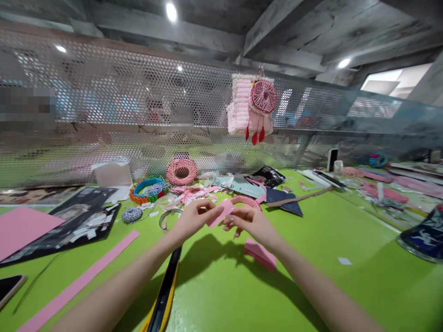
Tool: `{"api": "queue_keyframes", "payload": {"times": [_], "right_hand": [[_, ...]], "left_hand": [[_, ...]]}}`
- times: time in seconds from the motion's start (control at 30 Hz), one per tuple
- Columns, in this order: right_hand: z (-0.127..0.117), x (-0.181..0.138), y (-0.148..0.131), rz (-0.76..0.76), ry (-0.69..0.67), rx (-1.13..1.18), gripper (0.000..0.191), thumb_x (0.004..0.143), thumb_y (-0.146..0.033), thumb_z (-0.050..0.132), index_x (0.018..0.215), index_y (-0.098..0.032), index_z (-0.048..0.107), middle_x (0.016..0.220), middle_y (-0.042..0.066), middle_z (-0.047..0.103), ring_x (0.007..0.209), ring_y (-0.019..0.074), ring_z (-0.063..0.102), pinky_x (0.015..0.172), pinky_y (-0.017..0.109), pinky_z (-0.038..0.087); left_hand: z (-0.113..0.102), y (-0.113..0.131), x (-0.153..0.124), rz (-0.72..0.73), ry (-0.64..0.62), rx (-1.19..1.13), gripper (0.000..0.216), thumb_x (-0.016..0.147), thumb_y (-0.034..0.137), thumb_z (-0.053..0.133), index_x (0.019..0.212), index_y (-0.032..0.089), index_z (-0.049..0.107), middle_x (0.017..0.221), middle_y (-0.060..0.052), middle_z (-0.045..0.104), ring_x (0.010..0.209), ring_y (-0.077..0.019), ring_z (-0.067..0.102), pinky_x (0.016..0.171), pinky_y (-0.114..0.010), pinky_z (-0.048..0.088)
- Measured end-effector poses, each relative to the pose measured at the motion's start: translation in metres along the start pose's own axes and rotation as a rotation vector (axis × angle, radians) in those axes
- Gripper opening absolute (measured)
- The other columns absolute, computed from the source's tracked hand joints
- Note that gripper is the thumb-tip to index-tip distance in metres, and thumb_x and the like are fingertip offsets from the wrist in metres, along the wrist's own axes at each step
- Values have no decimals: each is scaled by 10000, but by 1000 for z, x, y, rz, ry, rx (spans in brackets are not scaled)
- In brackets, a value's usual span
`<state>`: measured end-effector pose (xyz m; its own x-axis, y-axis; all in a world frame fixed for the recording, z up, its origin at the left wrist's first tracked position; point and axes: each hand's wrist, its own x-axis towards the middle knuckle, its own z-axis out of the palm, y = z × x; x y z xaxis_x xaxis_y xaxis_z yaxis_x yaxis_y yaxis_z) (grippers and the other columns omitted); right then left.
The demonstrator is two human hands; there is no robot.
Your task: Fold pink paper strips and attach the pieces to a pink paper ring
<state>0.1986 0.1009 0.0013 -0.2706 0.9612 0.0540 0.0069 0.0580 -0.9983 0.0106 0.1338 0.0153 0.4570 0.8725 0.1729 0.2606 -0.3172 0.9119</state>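
Over a green cutting mat (pixel 297 258), my left hand (pixel 195 219) and my right hand (pixel 247 222) meet at the middle of the view. Between their fingertips is a small piece of pink card (pixel 221 213), pinched from both sides. Just below my right hand lies a folded pink card piece (pixel 259 254). A long pink paper strip (pixel 76 281) runs along the mat to the lower left. Beneath my left forearm, a yellow and black ruler or cutter (pixel 164 290) lies partly hidden.
Pink paper scraps (pixel 194 193), a coiled pink cord ring (pixel 182 171), a black photo sheet (pixel 83 221) and a pink sheet (pixel 24 230) lie ahead and left. A phone (pixel 8 288) sits at lower left. A perforated metal screen (pixel 138 92) stands behind, with a pink woven ornament (pixel 251 106) hanging from it.
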Motion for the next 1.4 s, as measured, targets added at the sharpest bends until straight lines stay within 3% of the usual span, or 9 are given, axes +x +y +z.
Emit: {"api": "queue_keyframes", "payload": {"times": [0.13, 0.3, 0.4, 0.5, 0.77, 0.93, 1.1, 1.4], "right_hand": [[2, 0, 0, -33, 38, 16, 252, 758, -412, 707, 790, -162, 699, 747, 59, 722, 659, 134, 683, 496, 210, 511], [2, -2, -6, -62, 18, 41, 246, 736, -423, 728, 782, -182, 724, 764, 65, 737, 655, 147, 686, 484, 221, 507], [3, -4, -8, -76, 0, 59, 219, 742, -405, 728, 797, -193, 734, 800, 67, 745, 666, 147, 690, 496, 225, 514], [5, -5, -8, -74, -23, 82, 212, 737, -399, 733, 789, -194, 733, 781, 61, 744, 673, 152, 695, 488, 222, 512], [8, -4, -3, -51, -50, 134, 185, 760, -365, 722, 755, -180, 708, 725, 48, 733, 662, 149, 700, 482, 212, 509], [8, -3, 1, -62, -38, 157, 185, 750, -365, 730, 758, -182, 701, 735, 52, 738, 646, 148, 703, 458, 200, 499], [7, -5, -2, -87, -52, 135, 187, 755, -372, 724, 770, -186, 718, 720, 60, 733, 655, 152, 700, 463, 203, 500], [9, -12, -11, -130, -59, 43, 178, 771, -372, 706, 778, -197, 737, 699, 58, 719, 673, 164, 679, 483, 233, 513]], "left_hand": [[5, 1, -2, 41, 48, 28, 350, 785, 486, 617, 681, 154, 580, 559, 30, 505, 491, -86, 404, 468, -205, 286], [3, 2, -4, 105, 127, 57, 382, 764, 440, 666, 1055, 192, 663, 953, -47, 600, 666, -113, 489, 575, -228, 386], [1, 4, -4, 109, 75, 33, 374, 814, 457, 610, 1096, 222, 681, 1063, -69, 610, 837, -167, 550, 650, -252, 431], [0, 7, -6, 105, 25, 6, 384, 832, 474, 584, 1095, 216, 692, 1051, -70, 611, 843, -168, 558, 668, -261, 448], [-3, 9, -8, 127, -53, 39, 428, 891, 472, 514, 1229, 231, 615, 777, -5, 525, 533, -71, 445, 469, -198, 359], [-2, 2, -5, 277, 13, 191, 408, 918, 482, 463, 1220, 254, 615, 870, -22, 466, 636, -102, 496, 507, -220, 430], [-9, -6, -5, 519, 92, 445, 359, 945, 430, 441, 1244, 296, 588, 907, -35, 449, 814, -158, 482, 728, -321, 476], [-15, -4, -7, 808, 133, 774, 489, 911, 549, 405, 1303, 284, 528, 905, -54, 459, 689, -148, 461, 559, -275, 452]]}}
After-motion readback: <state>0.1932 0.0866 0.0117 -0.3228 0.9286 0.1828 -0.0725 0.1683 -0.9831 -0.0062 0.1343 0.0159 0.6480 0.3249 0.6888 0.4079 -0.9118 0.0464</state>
